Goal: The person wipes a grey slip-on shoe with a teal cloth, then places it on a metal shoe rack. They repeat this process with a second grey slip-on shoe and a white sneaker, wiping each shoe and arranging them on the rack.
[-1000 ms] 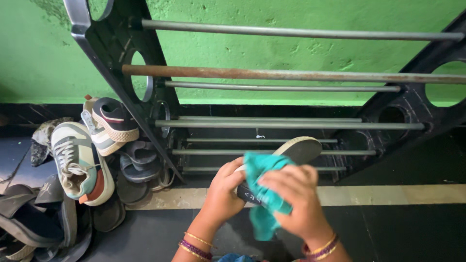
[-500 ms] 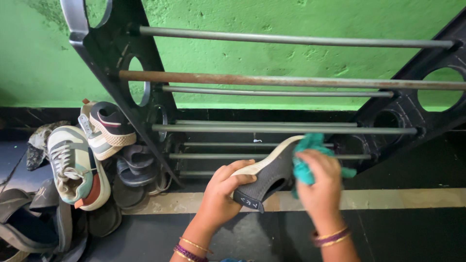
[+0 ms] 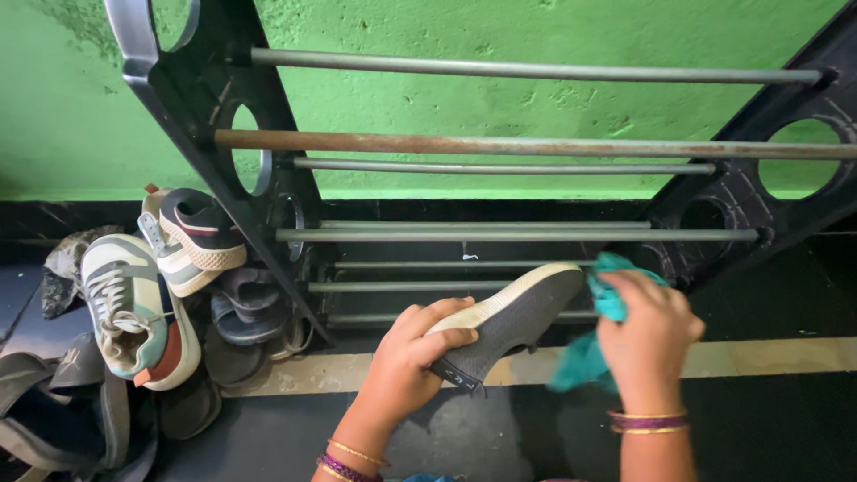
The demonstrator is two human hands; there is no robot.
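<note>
Our left hand [image 3: 406, 357] gripped the grey shoe [image 3: 509, 319] closed at its heel; our right hand [image 3: 644, 335], at three o'clock, clutched the teal cloth [image 3: 585, 357] before the rack [image 3: 500, 235].

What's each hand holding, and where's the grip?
Left hand grips the grey shoe at its heel end. Right hand clutches a bunched teal cloth by the toe.

Both forearms reach forward, bangles at each wrist. The left hand [image 3: 412, 350] curls its fingers tight in a firm grip; the right hand [image 3: 644, 335] is bunched closed, knuckles up.
</note>
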